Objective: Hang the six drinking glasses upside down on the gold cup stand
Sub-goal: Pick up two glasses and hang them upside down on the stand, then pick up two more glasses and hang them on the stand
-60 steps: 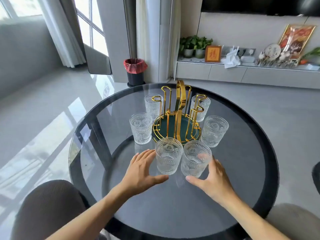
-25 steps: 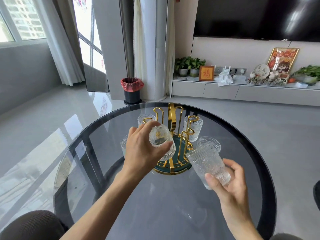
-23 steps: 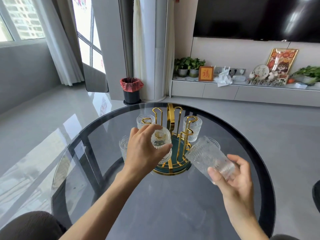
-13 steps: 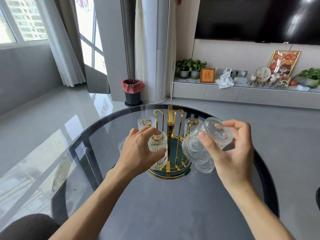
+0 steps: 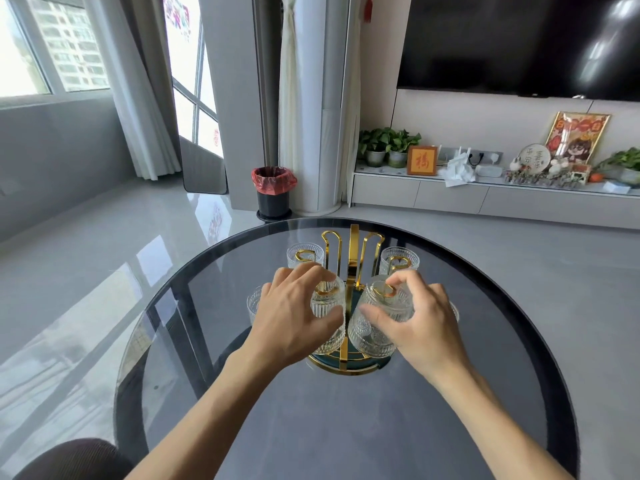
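Observation:
The gold cup stand (image 5: 352,258) with a dark green base stands on the round glass table (image 5: 346,427). My left hand (image 5: 294,313) grips an upside-down ribbed glass (image 5: 329,306) seated over a front-left gold prong. An upside-down glass (image 5: 381,323) sits over the front-right prong, held by my right hand (image 5: 419,320). Two upright glasses stand behind the stand, the back-left glass (image 5: 304,252) and the back-right glass (image 5: 398,258). Another glass (image 5: 253,303) peeks out left of my left hand, and a rim edge (image 5: 455,311) shows right of my right hand.
A dark chair back (image 5: 69,459) sits at the lower left by the table edge. Beyond the table are a bin with a red liner (image 5: 273,192), a low white cabinet (image 5: 485,199) with plants and ornaments, and a wall television (image 5: 519,43).
Both hands lifted the two nearest glasses, turned them upside down and lowered them onto the stand's front prongs. My right hand's glass came down from tilted in the air onto its prong.

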Motion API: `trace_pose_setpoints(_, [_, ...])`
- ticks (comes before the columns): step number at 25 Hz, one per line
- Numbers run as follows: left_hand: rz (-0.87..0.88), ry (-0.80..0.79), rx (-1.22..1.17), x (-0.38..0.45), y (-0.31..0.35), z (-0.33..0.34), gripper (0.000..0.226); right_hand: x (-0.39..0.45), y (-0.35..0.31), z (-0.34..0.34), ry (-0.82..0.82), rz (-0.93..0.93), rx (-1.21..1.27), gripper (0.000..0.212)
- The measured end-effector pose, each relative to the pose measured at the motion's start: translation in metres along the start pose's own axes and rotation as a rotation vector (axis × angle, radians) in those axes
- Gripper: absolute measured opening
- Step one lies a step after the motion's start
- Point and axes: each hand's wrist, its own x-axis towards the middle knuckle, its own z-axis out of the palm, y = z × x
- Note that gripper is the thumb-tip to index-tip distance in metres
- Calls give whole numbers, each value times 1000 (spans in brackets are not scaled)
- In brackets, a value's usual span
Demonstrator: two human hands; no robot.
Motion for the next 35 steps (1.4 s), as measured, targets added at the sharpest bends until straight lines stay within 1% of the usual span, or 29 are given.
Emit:
trace_pose_setpoints(1, [-3,19,-2,3,3,1,45,3,0,-2,-7,-14,2,44])
trace_pose_setpoints(3, [-18,75,49,13,13,4,47,19,-4,-9,16,-108,-21,41])
trace_pose_setpoints(5, [-28,139,116,24,26,8,41,48,-12,-16,8,-193,-58,33])
trace_pose_setpoints(6, [-27,164,134,29,30,10,34,64,-17,-18,-54,-237,-77,30])
trace_pose_setpoints(9, [-40,194,136,33,35,12,19,103,-26,-12,-406,-377,-210,40])
trace_pose_setpoints(10, [-47,197,130,34,35,13,18,112,-27,-10,-492,-398,-238,39])
trace_pose_setpoints(11, [-56,195,125,35,36,13,17,118,-28,-9,-523,-422,-248,35])
trace_pose_setpoints(14, [-89,177,134,38,40,12,18,126,-31,-13,-439,-533,-325,19])
trace_pose_setpoints(17, [-71,190,136,41,36,6,17,122,-32,-22,-346,-610,-443,13])
trace_pose_setpoints(20, [-52,179,163,49,25,-5,13,120,-37,-30,-323,-571,-495,17])
trace_pose_setpoints(23, [-54,120,136,57,13,-14,14,116,-43,-28,-332,-510,-517,24])
trace_pose_setpoints(26, [-27,65,79,62,6,-19,15,112,-45,-22,-336,-468,-492,27])
trace_pose_setpoints(28, [-12,72,17,53,-1,-19,15,107,-43,-19,-327,-420,-433,26])
trace_pose_setpoints(30, [-50,167,-69,33,-18,-14,27,93,-32,-18,-251,-360,-321,27])
trace_pose_setpoints(31, [-104,223,-122,19,-30,-11,38,81,-23,-17,-171,-328,-278,31])
trace_pose_setpoints(33, [-283,297,-223,-8,-58,-4,62,50,0,-14,47,-229,-226,40])
trace_pose_setpoints(35, [-485,283,-338,-27,-83,4,84,15,24,-10,242,-47,-101,49])
